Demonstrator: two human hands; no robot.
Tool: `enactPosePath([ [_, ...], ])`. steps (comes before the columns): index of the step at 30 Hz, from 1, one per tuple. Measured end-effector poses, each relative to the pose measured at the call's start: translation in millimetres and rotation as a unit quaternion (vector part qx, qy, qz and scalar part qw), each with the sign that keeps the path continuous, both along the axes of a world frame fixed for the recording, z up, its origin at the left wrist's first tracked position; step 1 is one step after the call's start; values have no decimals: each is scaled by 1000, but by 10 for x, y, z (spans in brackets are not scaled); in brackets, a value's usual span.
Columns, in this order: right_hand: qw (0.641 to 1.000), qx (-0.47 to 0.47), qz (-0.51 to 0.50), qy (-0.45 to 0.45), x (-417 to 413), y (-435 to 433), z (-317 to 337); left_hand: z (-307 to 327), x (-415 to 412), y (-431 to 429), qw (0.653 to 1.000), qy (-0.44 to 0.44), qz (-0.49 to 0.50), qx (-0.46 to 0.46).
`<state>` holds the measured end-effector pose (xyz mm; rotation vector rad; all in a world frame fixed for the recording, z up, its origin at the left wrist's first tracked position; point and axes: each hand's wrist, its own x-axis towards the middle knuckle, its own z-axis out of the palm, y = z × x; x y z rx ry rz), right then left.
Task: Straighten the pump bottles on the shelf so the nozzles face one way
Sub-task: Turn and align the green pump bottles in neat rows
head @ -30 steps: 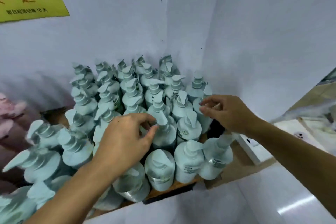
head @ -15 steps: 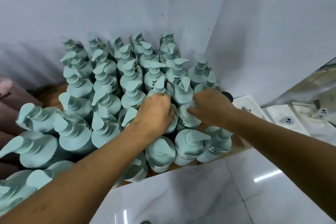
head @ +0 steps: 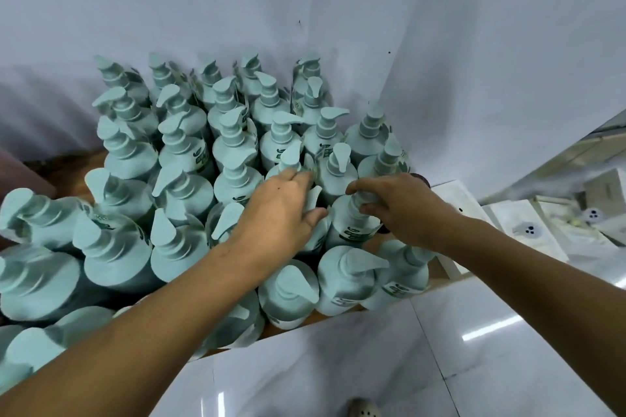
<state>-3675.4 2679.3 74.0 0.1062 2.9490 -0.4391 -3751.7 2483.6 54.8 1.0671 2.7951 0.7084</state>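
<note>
Several pale teal pump bottles stand packed in rows on a wooden shelf (head: 338, 314) in a white corner. Their nozzles point in mixed directions, many toward the upper left, some to the right. My right hand (head: 399, 206) grips the pump head of one bottle (head: 352, 227) in the second row from the front. My left hand (head: 281, 210) wraps its fingers around the pump of the bottle (head: 316, 234) just left of it, whose nozzle shows between my fingers. Both pump heads are mostly hidden under my hands.
White walls (head: 474, 44) close the shelf at the back and right. White boxes (head: 528, 234) lie on a lower ledge to the right. A glossy tiled floor (head: 372, 366) lies below the shelf's front edge. Something dark pink (head: 20, 173) sits at far left.
The view has dropped and closed in on the bottles. My left hand moved right onto a pump, and my right hand came down from the back-row bottle onto the pump beside it.
</note>
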Motion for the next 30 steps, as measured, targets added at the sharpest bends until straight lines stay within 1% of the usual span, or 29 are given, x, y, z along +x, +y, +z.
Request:
enactPosePath([
  [2,999,-28,3,32,32,28,-78,5,25,2,998,48,16,-41],
  [4,998,-47,4,49,38,58,-126,10,75,21,997,49,13,-57],
  [7,997,-51,15,48,-39,118,-119,16,123,64,997,42,5,-60],
  [10,997,-61,33,33,-81,200,-79,9,145,99,998,43,-11,-42],
  [14,997,-69,24,33,-74,343,-9,7,146,192,997,65,-38,-35],
  [19,996,-63,52,31,-47,449,-2,51,100,370,994,50,-83,-43],
  [21,997,-60,48,29,-13,497,-35,48,106,422,993,40,-96,-54],
  [25,995,-71,42,52,47,597,-109,40,127,513,993,29,-101,-62],
  [30,994,-88,38,54,61,630,-149,64,128,513,991,28,-109,-72],
])
